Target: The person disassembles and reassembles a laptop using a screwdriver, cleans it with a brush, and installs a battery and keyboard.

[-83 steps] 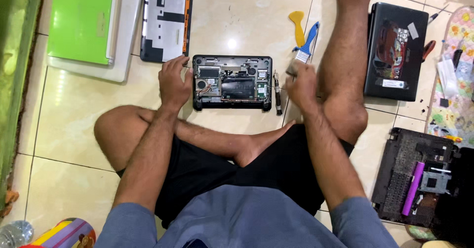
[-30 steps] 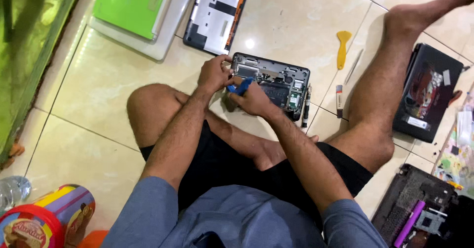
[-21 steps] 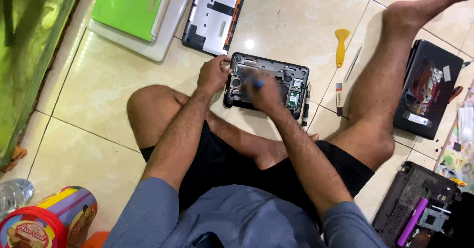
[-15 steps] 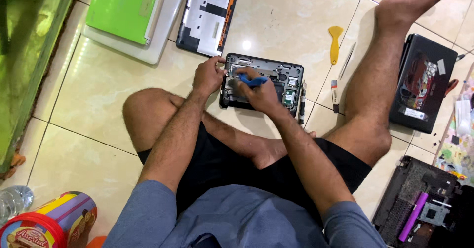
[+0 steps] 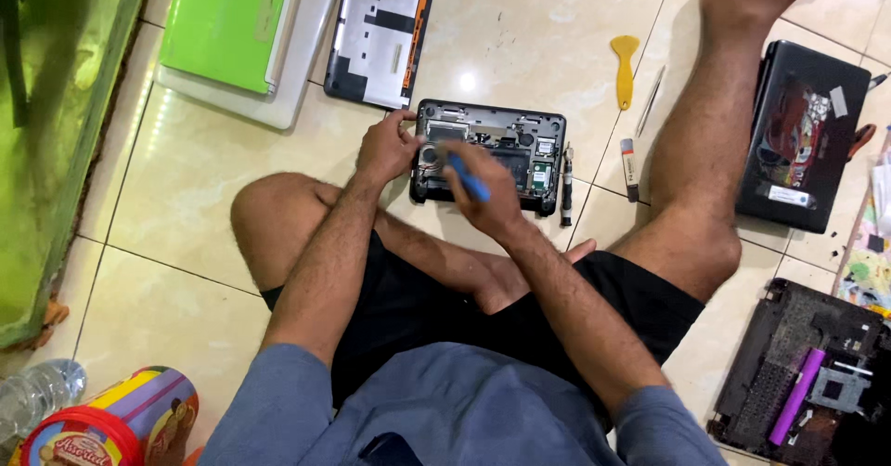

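- Here, my right hand [image 5: 490, 197] covers the middle of the small opened black laptop base with exposed circuit boards [image 5: 520, 146], fingers curled shut round a blue-handled tool [image 5: 469, 178] whose tip I cannot make out.
- My left hand [image 5: 388, 146] grips its nine o'clock edge.
- The base lies on the cream floor tiles [image 5: 520, 39], at twelve o'clock from my crossed legs.

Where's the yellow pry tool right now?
Head view, upper right: the yellow pry tool lies on the floor tiles, right of the opened laptop base, beside the outstretched leg.
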